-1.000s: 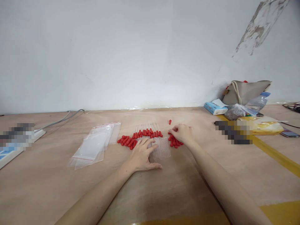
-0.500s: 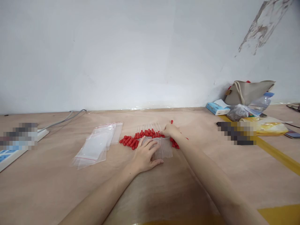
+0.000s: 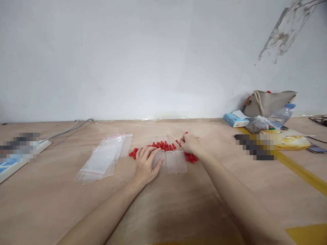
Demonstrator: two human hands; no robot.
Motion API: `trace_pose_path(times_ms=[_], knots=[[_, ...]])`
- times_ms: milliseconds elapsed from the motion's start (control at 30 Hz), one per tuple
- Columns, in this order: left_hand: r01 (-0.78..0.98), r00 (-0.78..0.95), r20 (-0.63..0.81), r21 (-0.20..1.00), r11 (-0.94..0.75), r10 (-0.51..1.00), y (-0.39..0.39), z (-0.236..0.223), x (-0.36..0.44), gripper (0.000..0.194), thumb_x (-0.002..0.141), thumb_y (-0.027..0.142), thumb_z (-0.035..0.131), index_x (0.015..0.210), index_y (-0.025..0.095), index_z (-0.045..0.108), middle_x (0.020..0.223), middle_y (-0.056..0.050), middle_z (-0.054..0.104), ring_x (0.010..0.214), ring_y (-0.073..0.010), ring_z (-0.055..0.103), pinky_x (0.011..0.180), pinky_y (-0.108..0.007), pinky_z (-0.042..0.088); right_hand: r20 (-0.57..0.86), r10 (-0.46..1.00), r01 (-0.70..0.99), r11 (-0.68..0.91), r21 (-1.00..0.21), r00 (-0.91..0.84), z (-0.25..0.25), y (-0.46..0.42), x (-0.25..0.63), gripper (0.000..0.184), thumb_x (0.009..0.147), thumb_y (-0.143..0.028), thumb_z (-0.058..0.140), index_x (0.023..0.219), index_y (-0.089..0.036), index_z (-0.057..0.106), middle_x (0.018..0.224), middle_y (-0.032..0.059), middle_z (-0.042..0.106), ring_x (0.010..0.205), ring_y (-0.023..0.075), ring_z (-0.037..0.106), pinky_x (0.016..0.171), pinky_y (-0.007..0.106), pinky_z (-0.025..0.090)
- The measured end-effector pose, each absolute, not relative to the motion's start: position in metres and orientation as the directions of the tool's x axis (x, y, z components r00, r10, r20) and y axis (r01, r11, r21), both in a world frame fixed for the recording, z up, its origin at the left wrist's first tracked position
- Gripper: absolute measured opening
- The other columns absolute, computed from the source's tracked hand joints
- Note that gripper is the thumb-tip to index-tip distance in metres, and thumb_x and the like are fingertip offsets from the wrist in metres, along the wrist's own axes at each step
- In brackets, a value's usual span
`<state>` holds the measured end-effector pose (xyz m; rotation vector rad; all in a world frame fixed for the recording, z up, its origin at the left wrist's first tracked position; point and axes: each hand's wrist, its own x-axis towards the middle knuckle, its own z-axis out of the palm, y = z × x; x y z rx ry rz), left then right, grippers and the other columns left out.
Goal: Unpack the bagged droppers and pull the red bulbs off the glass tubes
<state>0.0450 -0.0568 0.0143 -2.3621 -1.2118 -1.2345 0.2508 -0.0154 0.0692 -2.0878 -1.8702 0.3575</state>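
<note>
My right hand (image 3: pixel 189 143) is closed, pinching the red rubber bulb of a glass dropper (image 3: pixel 172 136) whose clear tube points up and to the left. My left hand (image 3: pixel 146 165) has its fingers spread over the loose red bulbs (image 3: pixel 133 153) on the left and the edge of the clear glass tubes (image 3: pixel 176 162). Behind these tubes lies a row of droppers (image 3: pixel 163 145), red bulbs toward me and tubes toward the wall. Beneath my right hand sit more red bulbs (image 3: pixel 191 158); one stands out past its knuckles.
Clear zip bags (image 3: pixel 103 156) lie fanned out on the left of the wooden table (image 3: pixel 76 211). Further left is a power strip (image 3: pixel 25 165) with a grey cable. On the right are a tissue pack (image 3: pixel 236 119), a grey bag (image 3: pixel 270 103), a yellow packet (image 3: pixel 293 140) and a phone (image 3: pixel 316 149).
My left hand has slid left, from the clear tubes onto the loose red bulbs. A dropper now shows in my right hand, angled out over the row's right end.
</note>
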Motion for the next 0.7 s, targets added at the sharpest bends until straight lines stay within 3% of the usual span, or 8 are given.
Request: trace_pose_path(times_ms=[100, 267, 367, 500, 700], knots=[[0.774, 0.304, 0.803, 0.105, -0.624, 0.512, -0.057, 0.015, 0.046, 0.041, 0.078, 0.033, 0.054, 0.117, 0.021, 0.05, 0.114, -0.009, 0.053, 0.108, -0.0236, 0.046, 0.097, -0.043, 0.027, 0.268, 0.958, 0.898, 0.207, -0.388, -0.105, 0.06, -0.049, 0.249, 0.006, 0.076, -0.018, 0.048, 0.072, -0.018, 0.053, 0.07, 0.0007, 0.062, 0.07, 0.0137, 0.056, 0.08, 0.033, 0.031], [0.751, 0.438, 0.807, -0.086, -0.655, 0.396, -0.06, 0.015, 0.054, 0.029, 0.079, 0.031, 0.055, 0.108, 0.031, 0.056, 0.114, -0.004, 0.057, 0.109, -0.0239, 0.047, 0.1, -0.051, 0.017, 0.636, 0.682, 0.819, 0.558, -0.133, -0.361, 0.016, -0.081, 0.248, 0.01, 0.083, -0.016, 0.044, 0.08, -0.02, 0.053, 0.073, -0.0009, 0.063, 0.077, 0.0121, 0.053, 0.093, 0.038, 0.018], [0.699, 0.517, 0.766, -0.121, -0.705, 0.381, -0.061, 0.012, 0.055, 0.019, 0.08, 0.028, 0.054, 0.097, 0.03, 0.061, 0.103, -0.001, 0.063, 0.107, -0.0228, 0.049, 0.1, -0.053, 0.012, 0.734, 0.582, 0.799, 0.595, -0.09, -0.35, 0.001, -0.085, 0.247, 0.008, 0.083, -0.02, 0.047, 0.085, -0.02, 0.055, 0.072, -0.0012, 0.063, 0.074, 0.0107, 0.052, 0.094, 0.035, 0.018], [0.67, 0.559, 0.711, -0.084, -0.737, 0.426, -0.061, 0.007, 0.053, 0.016, 0.082, 0.022, 0.051, 0.091, 0.027, 0.062, 0.081, 0.001, 0.067, 0.09, -0.0182, 0.056, 0.101, -0.053, 0.011, 0.757, 0.572, 0.81, 0.578, -0.098, -0.317, -0.002, -0.084, 0.245, 0.015, 0.081, -0.026, 0.05, 0.093, -0.02, 0.057, 0.076, 0.0006, 0.063, 0.078, 0.0124, 0.051, 0.092, 0.035, 0.019], [0.677, 0.536, 0.716, -0.047, -0.735, 0.448, -0.069, 0.007, 0.056, 0.015, 0.082, 0.021, 0.049, 0.084, 0.025, 0.063, 0.069, 0.003, 0.065, 0.074, -0.0139, 0.056, 0.099, -0.049, 0.017, 0.77, 0.547, 0.813, 0.579, -0.064, -0.328, -0.006, -0.083, 0.246, 0.007, 0.078, -0.029, 0.055, 0.079, -0.025, 0.062, 0.069, -0.0026, 0.062, 0.073, 0.0121, 0.047, 0.092, 0.038, 0.017]])
